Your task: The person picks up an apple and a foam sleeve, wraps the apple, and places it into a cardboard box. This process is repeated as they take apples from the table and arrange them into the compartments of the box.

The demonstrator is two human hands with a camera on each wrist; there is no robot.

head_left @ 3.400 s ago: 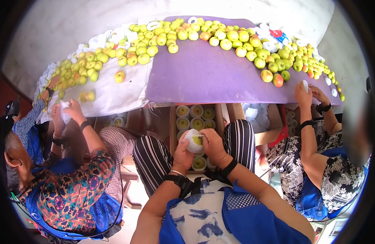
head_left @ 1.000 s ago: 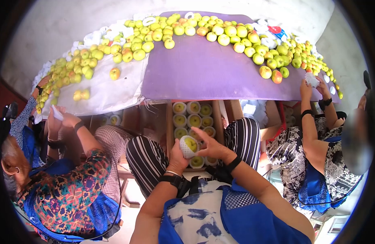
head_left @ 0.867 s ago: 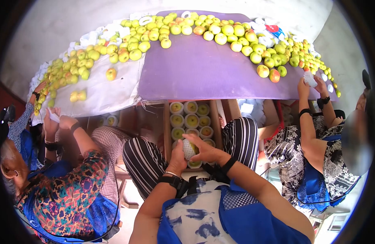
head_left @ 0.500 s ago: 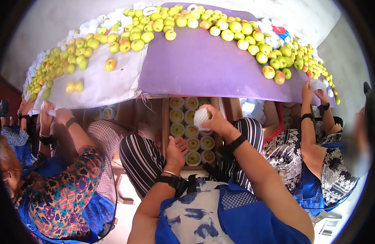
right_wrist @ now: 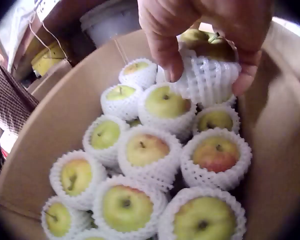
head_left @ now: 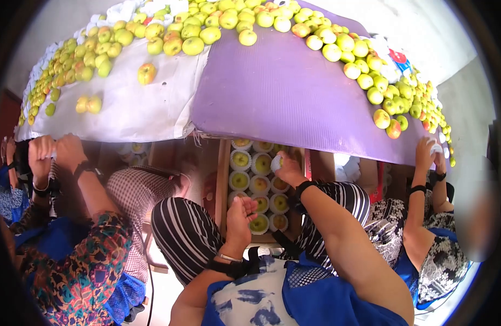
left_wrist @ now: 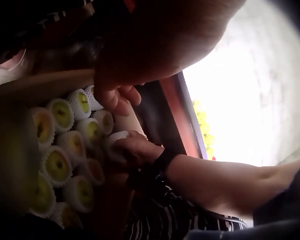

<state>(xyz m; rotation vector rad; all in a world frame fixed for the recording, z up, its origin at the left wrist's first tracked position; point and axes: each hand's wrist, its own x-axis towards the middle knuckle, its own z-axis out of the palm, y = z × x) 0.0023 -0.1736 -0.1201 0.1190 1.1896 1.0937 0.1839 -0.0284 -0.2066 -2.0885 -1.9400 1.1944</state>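
Observation:
My right hand [head_left: 289, 169] grips an apple [right_wrist: 210, 77] in a white foam net sleeve, thumb on one side and fingers on the other. It holds the apple at the right side of a cardboard box [right_wrist: 55, 107], above other sleeved apples. Inside the box, rows of apples [right_wrist: 149, 150] in white foam nets stand with their stems up. Near the box's front left edge, my left hand [head_left: 241, 218] is raised with nothing in it, its fingers loosely bent. In the left wrist view, the right hand [left_wrist: 139, 149] is dim beside the box wall.
Above the box, a tabletop with a purple mat [head_left: 261, 92] and a white sheet [head_left: 120, 108] bears many loose apples [head_left: 229, 20]. Other people sit close on both sides, their hands [head_left: 70, 153] busy at the table edge. My striped knees [head_left: 185, 233] flank the box.
Both hands held the sleeved apple together; the left then let go. My right hand has carried it forward and right, down to the box. The head view has shifted.

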